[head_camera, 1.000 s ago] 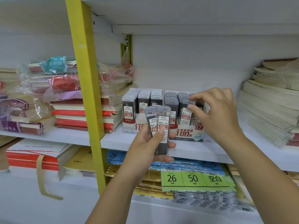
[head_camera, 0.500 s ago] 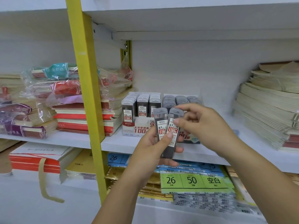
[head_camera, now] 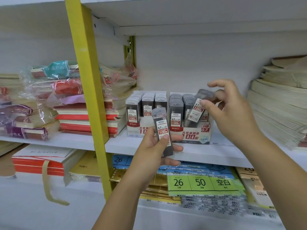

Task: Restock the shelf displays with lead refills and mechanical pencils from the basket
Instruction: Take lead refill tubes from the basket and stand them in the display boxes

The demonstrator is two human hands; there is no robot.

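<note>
Two display boxes of lead refill cases stand side by side on the white shelf [head_camera: 216,152]: the 0.5 box [head_camera: 137,128] on the left and the 0.7 box [head_camera: 191,135] on the right, both holding rows of grey-capped cases. My left hand [head_camera: 156,150] grips one dark 0.7 lead refill case [head_camera: 162,128] upright in front of the boxes. My right hand [head_camera: 232,112] pinches a second lead refill case [head_camera: 198,107], tilted, over the right rows of the 0.7 box.
A yellow shelf post [head_camera: 89,97] stands left of the boxes. Wrapped notebook stacks [head_camera: 69,103] fill the left bay, and paper stacks [head_camera: 279,110] lie at the right. Loose-leaf packs with green labels [head_camera: 201,183] lie on the shelf below.
My right hand took one of the two cases from my left hand and carried it up and right over the 0.7 box. My left hand now holds a single case.
</note>
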